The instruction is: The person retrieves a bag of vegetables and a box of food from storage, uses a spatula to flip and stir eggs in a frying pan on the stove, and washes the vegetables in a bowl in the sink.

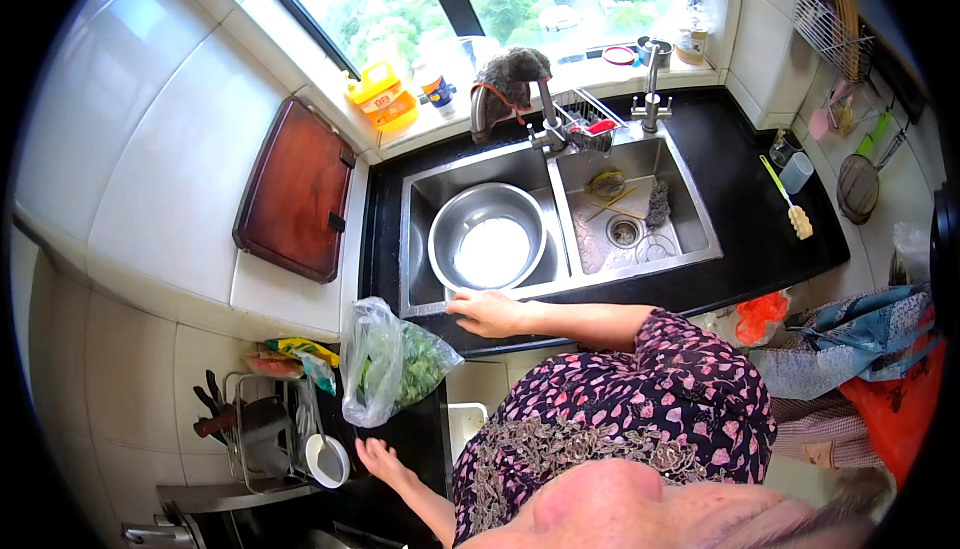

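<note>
My right hand [487, 312] is at the front edge of the steel double sink [562, 287], just below a round metal basin [532, 211] in the left bowl. Its fingers are loosely bent and apart, with nothing seen in them. Lower left, my left hand [382, 460] hovers by the black counter [420, 449], fingers spread and holding nothing. A clear plastic bag [372, 369] of leafy greens [422, 364] lies on the counter between my hands. Beside my left hand is a white bowl-shaped vessel [327, 461] with a handle leaning out of it.
The right bowl holds a dark scrubber [658, 204] and some sticks. A knife rack [255, 434] stands at the left wall, and a brown cutting board [298, 189] leans above it. A faucet wrapped in dark cloth [515, 74] rises behind the sink. A long-handled brush [798, 221] lies at right.
</note>
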Demonstrator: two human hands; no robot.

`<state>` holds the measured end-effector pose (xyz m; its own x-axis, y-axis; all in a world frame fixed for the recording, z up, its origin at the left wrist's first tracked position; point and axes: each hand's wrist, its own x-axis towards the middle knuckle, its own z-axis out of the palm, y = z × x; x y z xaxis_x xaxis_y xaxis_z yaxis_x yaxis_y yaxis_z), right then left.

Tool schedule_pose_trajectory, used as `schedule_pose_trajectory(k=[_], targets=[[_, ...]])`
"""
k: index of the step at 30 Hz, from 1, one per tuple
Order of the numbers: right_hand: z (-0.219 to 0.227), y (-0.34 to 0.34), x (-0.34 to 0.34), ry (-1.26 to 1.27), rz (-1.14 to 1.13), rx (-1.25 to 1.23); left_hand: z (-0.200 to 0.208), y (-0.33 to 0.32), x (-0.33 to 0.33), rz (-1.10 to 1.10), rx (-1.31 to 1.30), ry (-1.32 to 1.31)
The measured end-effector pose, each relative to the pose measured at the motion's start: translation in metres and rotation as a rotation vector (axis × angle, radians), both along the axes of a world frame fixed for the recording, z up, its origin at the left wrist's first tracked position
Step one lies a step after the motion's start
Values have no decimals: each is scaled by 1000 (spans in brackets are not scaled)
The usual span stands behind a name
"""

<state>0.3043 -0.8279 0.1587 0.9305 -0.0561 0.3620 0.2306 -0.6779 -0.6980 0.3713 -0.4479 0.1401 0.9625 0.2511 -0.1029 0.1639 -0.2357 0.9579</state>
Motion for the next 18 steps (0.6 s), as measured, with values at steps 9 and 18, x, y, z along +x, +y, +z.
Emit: schedule_pose_trajectory(k=[9, 18], targets=[[-43, -40, -54, 119, -116, 23, -27, -20, -9, -188, -90, 89], [-65, -71, -75, 224, -207, 28, -40, -73, 1, -472, 104, -45]])
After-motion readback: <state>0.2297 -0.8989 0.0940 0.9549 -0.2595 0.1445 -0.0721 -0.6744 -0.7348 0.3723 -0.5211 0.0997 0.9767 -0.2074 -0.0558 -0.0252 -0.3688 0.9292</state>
